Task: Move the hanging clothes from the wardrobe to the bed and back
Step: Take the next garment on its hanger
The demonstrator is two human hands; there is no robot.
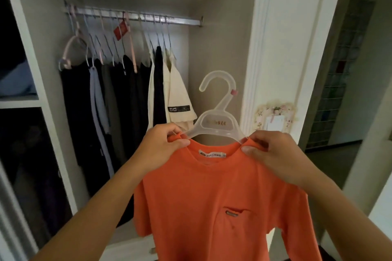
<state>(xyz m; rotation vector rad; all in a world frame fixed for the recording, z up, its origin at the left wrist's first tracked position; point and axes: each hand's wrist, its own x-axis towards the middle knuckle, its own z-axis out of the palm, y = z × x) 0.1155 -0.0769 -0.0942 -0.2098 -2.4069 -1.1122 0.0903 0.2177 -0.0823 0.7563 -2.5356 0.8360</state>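
Hands left (163,146), right (269,152) pinch orange shirt (212,197) shoulders on hanger (218,112); open wardrobe (212,48) behind.

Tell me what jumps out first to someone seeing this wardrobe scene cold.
The bright orange T-shirt fills the lower centre, held up on a translucent plastic hanger in front of the open wardrobe. The left hand and right hand each pinch a shoulder of it at the collar. Behind, on the left, a row of mostly dark clothes hangs from the metal rail, with a cream shirt at its right end.
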